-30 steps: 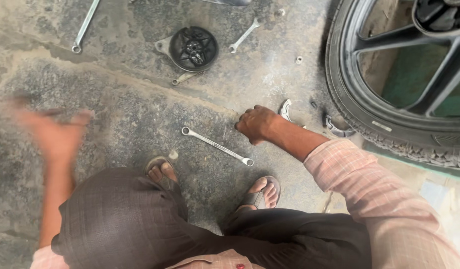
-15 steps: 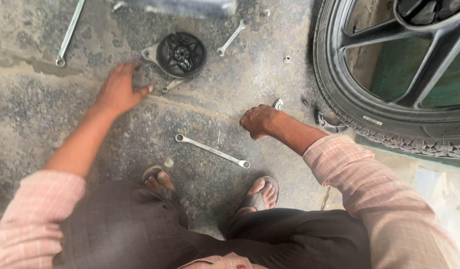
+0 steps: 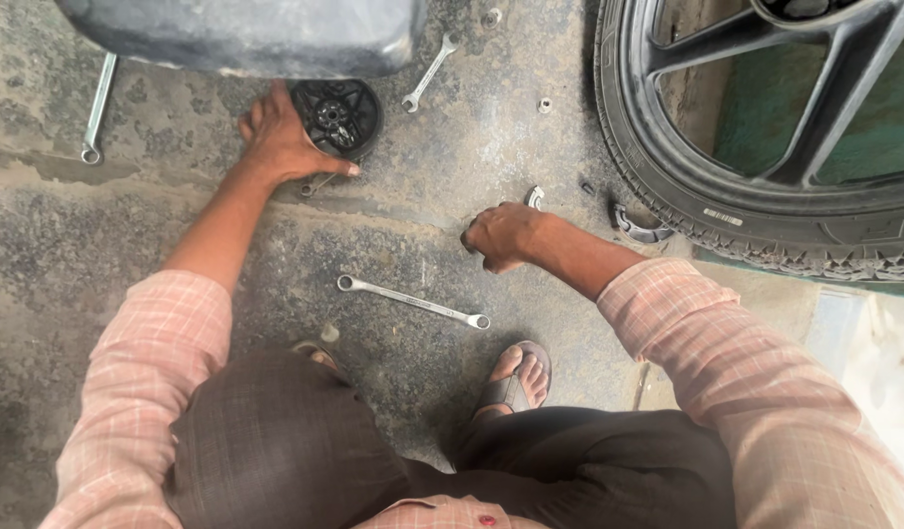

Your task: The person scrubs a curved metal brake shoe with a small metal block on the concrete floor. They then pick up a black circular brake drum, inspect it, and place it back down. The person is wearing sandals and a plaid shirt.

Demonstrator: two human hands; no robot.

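Counted on the concrete floor (image 3: pixel 178 225): three spanners, one black round hub part (image 3: pixel 336 116), one wheel (image 3: pixel 765 186). Nearest the feet, a ring spanner (image 3: pixel 413 301), long axis running left to right, tilted slightly down at the right. Just beyond that spanner, right hand (image 3: pixel 506 235), curled into a loose fist, knuckles on the floor (contents, if any, hidden). Farther past the spanner, left hand (image 3: pixel 285 142), fingers spread, laid on the hub part's edge, not closed round it. Beyond, a second spanner (image 3: pixel 428 73), a third (image 3: pixel 97 108) far left, a dark container (image 3: pixel 246 34) overhanging.
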